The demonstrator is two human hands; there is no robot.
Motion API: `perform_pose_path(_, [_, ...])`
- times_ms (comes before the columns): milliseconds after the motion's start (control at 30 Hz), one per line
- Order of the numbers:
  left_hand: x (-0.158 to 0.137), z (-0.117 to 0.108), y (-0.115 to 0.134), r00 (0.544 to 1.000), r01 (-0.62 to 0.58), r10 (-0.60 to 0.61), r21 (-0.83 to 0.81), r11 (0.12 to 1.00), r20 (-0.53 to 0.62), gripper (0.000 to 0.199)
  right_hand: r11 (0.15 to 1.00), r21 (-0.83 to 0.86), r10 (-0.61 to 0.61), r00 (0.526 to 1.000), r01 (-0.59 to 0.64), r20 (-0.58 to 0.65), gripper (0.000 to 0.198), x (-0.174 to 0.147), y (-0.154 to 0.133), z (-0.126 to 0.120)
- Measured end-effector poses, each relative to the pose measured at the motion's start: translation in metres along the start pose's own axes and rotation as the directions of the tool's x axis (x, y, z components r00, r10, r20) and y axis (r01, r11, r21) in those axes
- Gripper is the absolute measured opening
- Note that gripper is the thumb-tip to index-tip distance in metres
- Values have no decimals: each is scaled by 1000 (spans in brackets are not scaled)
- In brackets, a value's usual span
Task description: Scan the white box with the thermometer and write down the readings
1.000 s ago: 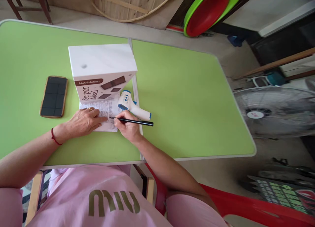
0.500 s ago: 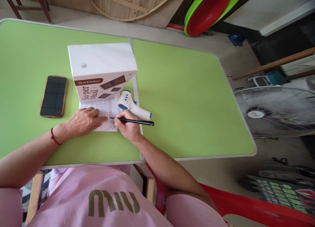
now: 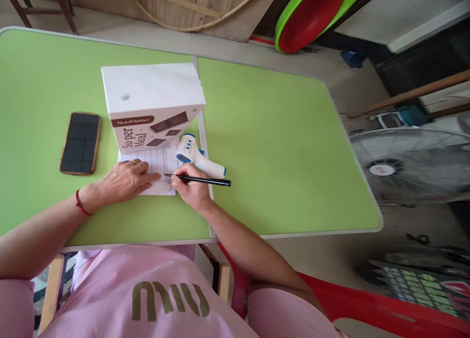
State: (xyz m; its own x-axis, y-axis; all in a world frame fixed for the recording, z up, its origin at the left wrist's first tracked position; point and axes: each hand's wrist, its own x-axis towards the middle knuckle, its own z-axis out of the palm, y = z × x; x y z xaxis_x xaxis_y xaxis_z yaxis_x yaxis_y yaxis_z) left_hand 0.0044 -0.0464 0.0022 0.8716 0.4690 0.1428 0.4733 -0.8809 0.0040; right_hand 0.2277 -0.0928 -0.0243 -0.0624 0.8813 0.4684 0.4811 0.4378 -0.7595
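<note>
- Black pen (image 3: pixel 205 180) in the right hand (image 3: pixel 193 189), pinched between thumb and fingers, its tip over a sheet of paper (image 3: pixel 157 157); whether the tip touches cannot be told.
- Left hand (image 3: pixel 127 181) lies palm down on the paper, grasping nothing visible, index finger stretched out close to the pen's tip. It wears a gold-coloured ring (image 3: pixel 135 161), with a red bracelet (image 3: pixel 82 204) at the wrist.
- Dense rows of small marks cover much of the paper, too fine to read.
- Beyond the hands, a white box (image 3: pixel 154 88) stands upright at the paper's far side. A brown band reads "NutriMotion"; below, dark lettering reads "Su-per Meal", beside brown rectangular pictures.
- Just beyond the right hand lies a white and blue handheld device (image 3: pixel 200 161), shaped like a pistol, with blue buttons and tiny illegible print.
- To the left, a dark-screened phone (image 3: pixel 79 143) in a brown case.
- Everything rests on a light green table (image 3: pixel 286 147) with a pale rim and a seam across it.
- Bold olive lettering, hard to read, marks the person's pink shirt (image 3: pixel 110 279).
- Around the room: a large fan (image 3: pixel 411 169) at right, a red basin (image 3: pixel 312 20) and round wooden board (image 3: pixel 198 8) at the top, a red chair (image 3: pixel 367 299) lower right.
</note>
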Motion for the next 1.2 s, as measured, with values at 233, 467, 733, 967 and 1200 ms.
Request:
perform_pose_path(233, [0, 0, 0, 1000, -3, 3, -9, 1000, -1, 28, 1000, 18, 10, 1000, -10, 5, 12, -1, 1, 0])
perform_pose_path(467, [0, 0, 0, 1000, -2, 2, -10, 1000, -1, 27, 1000, 7, 19, 1000, -19, 16, 12, -1, 2, -1])
perform_pose_path(733, [0, 0, -2, 1000, -4, 5, -16, 1000, 17, 27, 997, -36, 62, 998, -61, 27, 13, 0, 1, -2])
perform_pose_path(967, [0, 1, -1, 1000, -14, 14, 2, 1000, 22, 28, 999, -31, 33, 999, -33, 21, 13, 0, 1, -2])
perform_pose_path(1200, [-1, 0, -1, 1000, -16, 15, 7, 1000, 13, 28, 999, -26, 36, 999, -35, 8, 13, 1, 0, -1])
